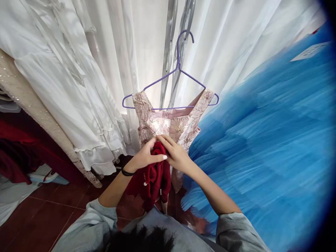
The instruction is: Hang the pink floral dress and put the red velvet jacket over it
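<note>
1. The left hand (143,156) and right hand (180,156) meet near centre, fingertips together; whether they pinch cloth, I cannot tell.
2. The red garment (157,180) bunches beneath them toward 6 o'clock, before the pale floral dress (180,127), which is on a purple hanger (178,65) at 12.
3. The step in hand looks like fine fingertip handling at the red cloth's top edge.
4. The next move seems to call for a steady two-handed hold, clear of the blue tulle (249,150) at 3.
</note>
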Tool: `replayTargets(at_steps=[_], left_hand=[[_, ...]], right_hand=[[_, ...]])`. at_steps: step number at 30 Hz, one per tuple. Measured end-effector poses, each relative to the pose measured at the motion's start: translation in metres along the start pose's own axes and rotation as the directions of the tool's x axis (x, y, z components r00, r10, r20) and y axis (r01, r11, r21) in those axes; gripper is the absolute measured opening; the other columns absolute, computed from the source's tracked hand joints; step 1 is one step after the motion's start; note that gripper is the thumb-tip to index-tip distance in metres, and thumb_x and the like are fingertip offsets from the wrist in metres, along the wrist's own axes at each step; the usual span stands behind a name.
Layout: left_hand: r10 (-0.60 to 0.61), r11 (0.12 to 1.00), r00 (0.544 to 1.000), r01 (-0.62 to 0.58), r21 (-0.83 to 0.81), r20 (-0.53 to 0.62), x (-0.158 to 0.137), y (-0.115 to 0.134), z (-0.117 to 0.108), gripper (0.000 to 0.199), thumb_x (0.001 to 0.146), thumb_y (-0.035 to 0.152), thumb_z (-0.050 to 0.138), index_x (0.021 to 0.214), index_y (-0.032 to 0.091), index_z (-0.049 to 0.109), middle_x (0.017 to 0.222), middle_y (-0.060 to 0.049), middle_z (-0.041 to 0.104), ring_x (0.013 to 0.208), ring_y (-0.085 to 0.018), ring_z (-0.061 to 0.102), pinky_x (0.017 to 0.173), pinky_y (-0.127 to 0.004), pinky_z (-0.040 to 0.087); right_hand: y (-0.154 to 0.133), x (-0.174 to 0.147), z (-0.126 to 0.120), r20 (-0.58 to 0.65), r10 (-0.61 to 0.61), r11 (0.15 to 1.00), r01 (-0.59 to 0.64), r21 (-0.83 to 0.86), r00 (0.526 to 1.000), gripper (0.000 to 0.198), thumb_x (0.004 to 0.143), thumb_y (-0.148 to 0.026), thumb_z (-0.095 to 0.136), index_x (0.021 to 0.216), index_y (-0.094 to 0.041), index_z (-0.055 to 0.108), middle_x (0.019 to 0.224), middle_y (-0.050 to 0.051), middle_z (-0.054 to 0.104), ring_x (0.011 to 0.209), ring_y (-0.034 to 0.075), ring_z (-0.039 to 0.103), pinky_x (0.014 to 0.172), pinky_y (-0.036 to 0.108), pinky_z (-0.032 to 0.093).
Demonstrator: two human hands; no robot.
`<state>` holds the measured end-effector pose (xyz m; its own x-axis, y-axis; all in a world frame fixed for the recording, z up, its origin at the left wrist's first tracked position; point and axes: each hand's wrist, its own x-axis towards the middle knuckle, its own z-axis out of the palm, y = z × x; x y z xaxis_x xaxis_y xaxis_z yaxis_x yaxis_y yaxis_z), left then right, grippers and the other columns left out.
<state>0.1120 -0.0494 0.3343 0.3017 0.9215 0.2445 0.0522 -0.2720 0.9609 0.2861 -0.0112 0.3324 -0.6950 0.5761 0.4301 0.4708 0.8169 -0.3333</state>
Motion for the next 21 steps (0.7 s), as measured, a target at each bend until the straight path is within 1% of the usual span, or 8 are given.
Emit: replayTargets(at_steps=[3, 6, 8, 11, 13, 15, 18, 21], left_hand=[[0.126, 0.949, 0.982, -0.078, 0.306, -0.139, -0.012, -0.012, 0.013, 0.088, 0.069, 0.031, 0.078, 0.144, 0.020, 0.033, 0.152, -0.015, 0.035, 0.143, -0.030, 0.032, 0.119, -0.042, 0.029], [0.136, 0.923, 0.962, -0.037, 0.382, -0.235, -0.020, -0.021, 0.013, 0.084, 0.084, 0.028, 0.062, 0.153, 0.023, 0.015, 0.154, -0.015, 0.034, 0.136, -0.026, 0.044, 0.115, -0.043, 0.035], [0.076, 0.924, 0.971, 0.016, 0.382, -0.225, -0.022, -0.023, -0.001, 0.062, 0.091, 0.031, 0.052, 0.149, 0.020, 0.032, 0.143, -0.014, 0.052, 0.125, -0.026, 0.055, 0.109, -0.042, 0.041], [-0.028, 0.957, 0.981, 0.082, 0.278, -0.193, -0.022, -0.015, -0.035, 0.031, 0.088, 0.035, 0.053, 0.108, 0.016, 0.067, 0.106, -0.008, 0.071, 0.102, -0.025, 0.064, 0.094, -0.036, 0.050], [-0.084, 0.988, 0.977, 0.106, 0.108, -0.194, -0.023, -0.004, -0.056, 0.025, 0.083, 0.037, 0.058, 0.090, 0.015, 0.068, 0.086, -0.004, 0.071, 0.080, -0.020, 0.064, 0.075, -0.029, 0.051], [-0.124, 0.991, 0.983, 0.129, 0.028, -0.133, -0.025, 0.010, -0.069, 0.025, 0.075, 0.037, 0.066, 0.088, 0.015, 0.066, 0.081, -0.002, 0.068, 0.072, -0.017, 0.061, 0.066, -0.026, 0.048], [-0.133, 0.967, 0.988, 0.146, 0.210, -0.075, -0.031, 0.030, -0.073, 0.028, 0.069, 0.034, 0.075, 0.087, 0.016, 0.065, 0.084, -0.001, 0.067, 0.076, -0.016, 0.060, 0.068, -0.024, 0.047], [-0.059, 0.894, 0.972, 0.153, 0.422, -0.228, -0.038, 0.043, -0.071, 0.019, 0.075, 0.034, 0.067, 0.073, 0.016, 0.059, 0.070, 0.002, 0.061, 0.067, -0.014, 0.055, 0.062, -0.023, 0.042]], right_hand=[[0.002, 0.000, -0.001, -0.045, 0.030, 0.999, -0.032, -0.035, 0.999, 0.060, 0.086, -0.014, 0.043, 0.145, -0.021, 0.039, 0.137, 0.013, 0.056, 0.113, 0.027, 0.063, 0.087, 0.039, 0.057], [0.006, 0.000, -0.013, -0.137, 0.087, 0.988, -0.103, -0.118, 0.987, 0.052, 0.089, -0.016, 0.040, 0.141, -0.019, 0.044, 0.130, 0.014, 0.062, 0.105, 0.027, 0.066, 0.083, 0.039, 0.056], [0.012, -0.002, -0.029, -0.195, 0.120, 0.977, -0.151, -0.152, 0.974, 0.046, 0.090, -0.020, 0.042, 0.136, -0.018, 0.048, 0.121, 0.014, 0.067, 0.101, 0.027, 0.067, 0.081, 0.038, 0.054], [0.020, -0.008, -0.058, -0.145, 0.167, 0.974, -0.186, -0.131, 0.975, 0.033, 0.088, -0.027, 0.049, 0.119, -0.020, 0.056, 0.095, 0.009, 0.071, 0.082, 0.025, 0.067, 0.072, 0.036, 0.050], [0.024, -0.012, -0.075, -0.156, 0.164, 0.980, -0.179, -0.087, 0.974, 0.017, 0.085, -0.029, 0.053, 0.099, -0.023, 0.058, 0.083, 0.006, 0.066, 0.075, 0.024, 0.062, 0.069, 0.036, 0.047], [0.026, -0.014, -0.084, -0.212, 0.137, 0.990, -0.141, -0.003, 0.968, 0.006, 0.079, -0.026, 0.055, 0.077, -0.024, 0.050, 0.079, 0.005, 0.060, 0.075, 0.023, 0.057, 0.070, 0.036, 0.045], [0.027, -0.011, -0.076, -0.135, 0.162, 0.967, -0.130, 0.218, 0.978, 0.024, 0.066, -0.017, 0.056, 0.061, -0.024, 0.034, 0.065, 0.001, 0.049, 0.063, 0.017, 0.048, 0.060, 0.032, 0.039], [0.021, 0.000, -0.052, 0.071, 0.202, 0.867, -0.211, 0.451, 0.977, 0.023, 0.062, -0.014, 0.054, 0.082, -0.022, 0.047, 0.069, -0.003, 0.053, 0.058, 0.013, 0.048, 0.053, 0.026, 0.036]])
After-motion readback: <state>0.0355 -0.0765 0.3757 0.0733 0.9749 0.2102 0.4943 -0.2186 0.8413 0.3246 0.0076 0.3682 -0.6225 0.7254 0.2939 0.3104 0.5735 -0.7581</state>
